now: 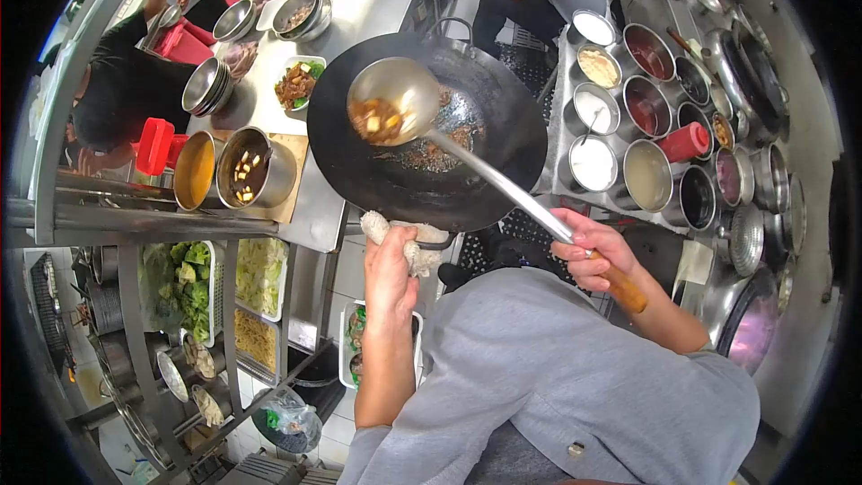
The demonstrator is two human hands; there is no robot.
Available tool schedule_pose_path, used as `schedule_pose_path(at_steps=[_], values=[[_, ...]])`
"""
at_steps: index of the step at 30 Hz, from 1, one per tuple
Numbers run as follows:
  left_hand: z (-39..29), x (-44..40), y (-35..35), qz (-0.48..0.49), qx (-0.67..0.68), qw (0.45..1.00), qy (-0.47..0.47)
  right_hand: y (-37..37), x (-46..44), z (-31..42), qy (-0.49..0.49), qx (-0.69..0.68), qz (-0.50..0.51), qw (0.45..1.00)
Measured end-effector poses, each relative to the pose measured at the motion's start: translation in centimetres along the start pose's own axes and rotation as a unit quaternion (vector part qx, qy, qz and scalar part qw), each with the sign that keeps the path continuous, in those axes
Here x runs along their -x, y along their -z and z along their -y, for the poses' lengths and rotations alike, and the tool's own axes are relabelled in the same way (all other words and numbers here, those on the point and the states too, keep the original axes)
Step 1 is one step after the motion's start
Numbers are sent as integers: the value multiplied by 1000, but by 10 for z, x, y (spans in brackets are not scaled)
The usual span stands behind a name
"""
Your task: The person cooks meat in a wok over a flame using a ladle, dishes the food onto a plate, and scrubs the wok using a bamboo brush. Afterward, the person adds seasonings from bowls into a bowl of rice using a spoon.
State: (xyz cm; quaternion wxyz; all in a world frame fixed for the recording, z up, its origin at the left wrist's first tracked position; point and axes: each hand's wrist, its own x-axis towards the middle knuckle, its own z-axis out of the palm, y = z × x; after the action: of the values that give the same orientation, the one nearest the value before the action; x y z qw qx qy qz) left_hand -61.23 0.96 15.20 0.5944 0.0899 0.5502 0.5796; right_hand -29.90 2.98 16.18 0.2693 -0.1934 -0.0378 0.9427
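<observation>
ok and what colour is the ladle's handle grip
Orange-brown grip, at the end of the metal shaft; head view.

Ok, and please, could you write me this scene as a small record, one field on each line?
left hand: holds a bunched cloth at the near side of the wok
right hand: grips the wooden handle of the ladle
ladle bowl: above the wok, with browned pieces inside
wok contents: brown bits and shiny liquid
beside wok, left: dish of browned food and greens; pot of orange liquid; pot of dark liquid with pale cubes
beside wok, right: round containers; a red bottle among them
</observation>
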Motion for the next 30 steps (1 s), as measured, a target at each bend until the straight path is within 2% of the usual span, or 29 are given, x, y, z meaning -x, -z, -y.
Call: schedule_pose_path(at_steps=[4,5,7,10,13,14,16,18,21,22,25,27,30], values=[[2,7,0,11,1,1000,4,-13,10,18,65,148,-114,980],[2,10,-3,15,-11,1000,-21,-26,10,24,73,234,-188,951],[5,12,-11,23,-35,997,-72,-41,7,34,73,363,-261,891],[12,11,-21,20,-56,989,-135,-49,-2,39,27,465,-318,826],[21,3,-26,15,-66,988,-135,-65,-6,26,-9,412,-311,856],[20,1,-29,0,-82,991,-104,-67,-6,18,1,378,-290,879],[24,-8,-27,19,-68,990,-120,-63,-11,13,-14,243,-211,947],[27,-15,-21,42,-47,989,-133,-45,-14,9,-23,68,-114,991],[9,-4,-14,16,-14,999,-32,-6,-16,0,-35,-185,39,981],[6,0,-10,-5,-9,1000,-17,-5,-13,-1,-14,-164,50,985],[3,9,-2,-19,-8,1000,23,-14,-3,15,58,-17,-56,997],[4,15,-7,-2,-18,1000,-15,-36,-4,29,97,182,-187,960],[15,16,-17,-1,-38,995,-92,-44,-20,35,107,318,-294,895]])
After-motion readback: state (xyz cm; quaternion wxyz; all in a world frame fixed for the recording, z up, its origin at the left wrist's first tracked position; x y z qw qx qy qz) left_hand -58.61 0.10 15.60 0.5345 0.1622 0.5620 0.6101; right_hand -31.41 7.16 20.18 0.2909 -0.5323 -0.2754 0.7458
